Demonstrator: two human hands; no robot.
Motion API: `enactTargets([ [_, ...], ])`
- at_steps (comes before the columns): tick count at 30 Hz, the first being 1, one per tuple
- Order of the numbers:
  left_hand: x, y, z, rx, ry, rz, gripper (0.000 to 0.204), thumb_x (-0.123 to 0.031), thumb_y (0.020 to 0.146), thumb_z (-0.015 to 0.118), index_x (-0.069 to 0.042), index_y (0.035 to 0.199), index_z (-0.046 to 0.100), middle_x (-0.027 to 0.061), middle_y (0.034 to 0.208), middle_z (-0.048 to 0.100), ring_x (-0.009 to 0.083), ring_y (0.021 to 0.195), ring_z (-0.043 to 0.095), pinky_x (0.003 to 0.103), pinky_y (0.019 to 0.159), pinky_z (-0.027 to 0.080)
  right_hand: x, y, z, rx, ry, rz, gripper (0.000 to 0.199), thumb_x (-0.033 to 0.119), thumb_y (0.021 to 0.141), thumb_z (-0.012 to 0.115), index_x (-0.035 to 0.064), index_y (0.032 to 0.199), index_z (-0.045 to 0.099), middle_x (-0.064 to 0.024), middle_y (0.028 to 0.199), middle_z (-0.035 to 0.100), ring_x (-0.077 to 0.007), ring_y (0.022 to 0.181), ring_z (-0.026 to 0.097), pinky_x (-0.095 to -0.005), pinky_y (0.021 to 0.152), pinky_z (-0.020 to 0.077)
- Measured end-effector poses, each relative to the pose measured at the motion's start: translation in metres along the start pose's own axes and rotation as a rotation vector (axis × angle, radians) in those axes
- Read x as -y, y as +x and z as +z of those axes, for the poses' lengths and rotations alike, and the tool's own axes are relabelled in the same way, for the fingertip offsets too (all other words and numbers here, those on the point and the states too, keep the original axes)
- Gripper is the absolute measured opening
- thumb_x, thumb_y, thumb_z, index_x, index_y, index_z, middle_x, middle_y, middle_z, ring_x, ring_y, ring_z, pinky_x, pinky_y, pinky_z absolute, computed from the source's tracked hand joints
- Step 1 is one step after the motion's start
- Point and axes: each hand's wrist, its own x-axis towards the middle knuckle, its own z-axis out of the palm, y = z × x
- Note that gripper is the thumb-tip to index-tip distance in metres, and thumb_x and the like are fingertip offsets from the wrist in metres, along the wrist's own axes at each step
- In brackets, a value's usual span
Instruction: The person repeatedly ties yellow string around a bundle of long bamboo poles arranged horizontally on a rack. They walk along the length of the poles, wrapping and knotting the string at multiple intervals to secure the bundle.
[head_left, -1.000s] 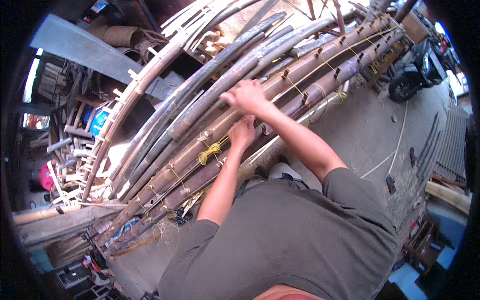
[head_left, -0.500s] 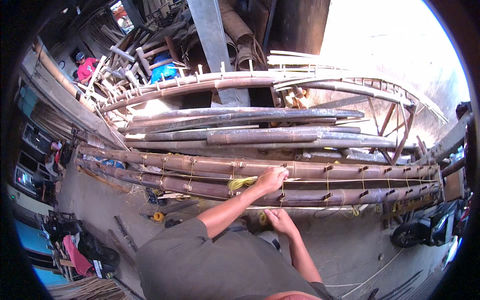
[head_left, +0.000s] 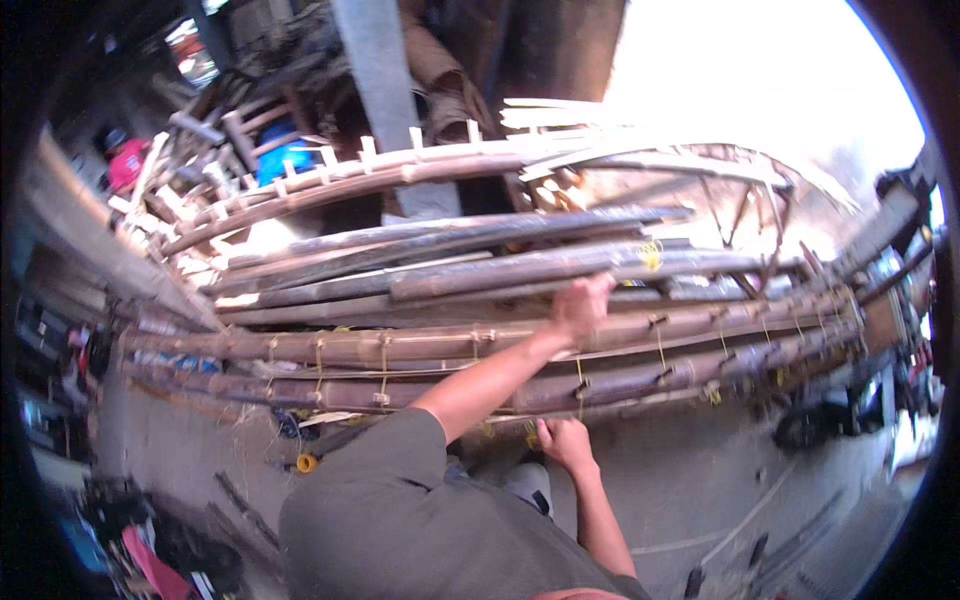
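Note:
My left hand (head_left: 582, 308) is over the far one of two long bamboo poles, its fingers closed and smeared by motion. Just past its fingertips, against the dark bamboo stack behind, is a loose bundle of yellow twine (head_left: 651, 255), which the fingers seem to hold by a strand. Closer to my body, below the near bamboo pole (head_left: 640, 386), my right hand (head_left: 566, 441) is closed with the thumb up, on a yellow twine loop at its left side. Twine wraps and short dark pegs run along both the near pole and the far bamboo pole (head_left: 425, 345).
Behind lie dark bamboo poles (head_left: 510, 270) and a curved pegged bamboo rail (head_left: 340, 182). A concrete post (head_left: 372, 75) stands at the back. A person in red (head_left: 127, 165) is far left. A yellow ring (head_left: 307, 463) lies on the floor; a motorbike (head_left: 805, 420) stands right.
The twine bundle has gone from between the two poles, left of my left hand, to beyond the far pole. My left hand has moved forward and right; my right hand stays low and closed.

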Motion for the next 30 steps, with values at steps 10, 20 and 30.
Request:
enactTargets([
  [10, 0.104, -0.008, -0.037, 0.541, 0.331, -0.288, 0.04, -0.034, 0.091, 0.053, 0.001, 0.104, 0.065, 0.0298, 0.105, 0.064, 0.0427, 0.101, 0.063, 0.05, 0.088, 0.05, 0.09, -0.007, 0.023, -0.156, 0.072, 0.034, 0.02, 0.018, 0.085, 0.061, 0.0034, 0.099, 0.061, -0.0153, 0.089, 0.062, -0.0348, 0.09, 0.061, -0.0444, 0.085, 0.0464],
  [20, 0.116, -0.177, -0.183, 0.649, 0.344, -0.354, 0.037, -0.03, 0.089, 0.06, -0.004, 0.115, 0.06, 0.0245, 0.112, 0.064, 0.0425, 0.106, 0.061, 0.05, 0.093, 0.047, 0.141, 0.035, 0.07, -0.756, 2.213, 0.561, 0.028, 0.026, 0.098, 0.046, 0.0037, 0.103, 0.063, -0.007, 0.092, 0.066, -0.0172, 0.088, 0.063, -0.0333, 0.082, 0.0508],
  [30, 0.089, -0.171, -0.177, 0.526, 0.298, -0.43, 0.038, -0.038, 0.098, 0.043, -0.011, 0.107, 0.067, 0.0219, 0.103, 0.067, 0.0414, 0.099, 0.063, 0.05, 0.085, 0.047, 0.163, 0.204, 0.017, -0.12, -0.438, -0.039, 0.051, 0.052, 0.094, 0.048, 0.0091, 0.101, 0.073, -0.0164, 0.107, 0.068, -0.0346, 0.098, 0.065, -0.05, 0.08, 0.0486],
])
